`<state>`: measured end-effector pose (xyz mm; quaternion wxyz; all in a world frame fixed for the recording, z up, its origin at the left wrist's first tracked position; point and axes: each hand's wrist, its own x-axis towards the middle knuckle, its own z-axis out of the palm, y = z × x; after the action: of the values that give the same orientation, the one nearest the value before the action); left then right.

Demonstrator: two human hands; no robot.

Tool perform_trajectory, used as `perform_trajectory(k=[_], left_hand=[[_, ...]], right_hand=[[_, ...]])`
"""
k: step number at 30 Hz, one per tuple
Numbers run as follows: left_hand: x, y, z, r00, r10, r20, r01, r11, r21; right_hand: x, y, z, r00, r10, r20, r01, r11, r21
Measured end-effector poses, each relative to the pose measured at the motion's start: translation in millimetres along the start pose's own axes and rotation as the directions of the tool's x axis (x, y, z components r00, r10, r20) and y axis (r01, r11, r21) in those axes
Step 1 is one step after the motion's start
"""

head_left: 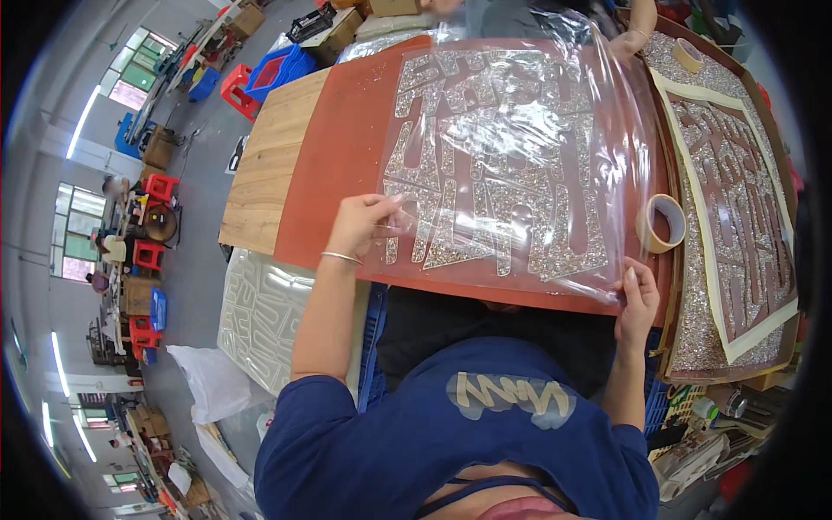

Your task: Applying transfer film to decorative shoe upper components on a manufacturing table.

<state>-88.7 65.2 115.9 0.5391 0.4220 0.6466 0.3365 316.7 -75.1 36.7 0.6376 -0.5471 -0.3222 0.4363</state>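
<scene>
A clear plastic film lies wrinkled and shiny over glittering rhinestone shapes on a red-brown board. My left hand has its thumb and fingers pinched on the film at its near left side. At the near right corner, my right hand is closed on the film's edge. Across the board, a co-worker's hand is at the far right of the film, where the sheet is raised. A roll of tan tape stands on the board's right side, above my right hand.
To the right is a tray of loose rhinestones with a cream-framed stencil and another tape roll. A wooden panel adjoins the board at left. Below it lies a white patterned sheet. Blue baskets stand at far left.
</scene>
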Motion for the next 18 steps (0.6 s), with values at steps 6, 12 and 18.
perform_trajectory(k=[6,12,18], left_hand=[[-2.1,-5.0,-27.0,0.963,-0.068,0.261,0.109,0.983,-0.148],[2.4,-28.2,-38.0,0.933,0.052,0.355,0.154,0.834,-0.529],[-7.6,-27.9,-25.5,0.998,0.020,0.067,0.004,0.938,-0.347]], right_hand=[[-11.2,5.1,-9.1,0.994,0.112,-0.016,-0.113,0.994,-0.012],[-10.6,-1.6,5.9,0.980,0.197,0.005,-0.197,0.980,-0.027],[-9.0,-7.5,12.2,0.976,0.215,-0.034,-0.218,0.966,-0.142]])
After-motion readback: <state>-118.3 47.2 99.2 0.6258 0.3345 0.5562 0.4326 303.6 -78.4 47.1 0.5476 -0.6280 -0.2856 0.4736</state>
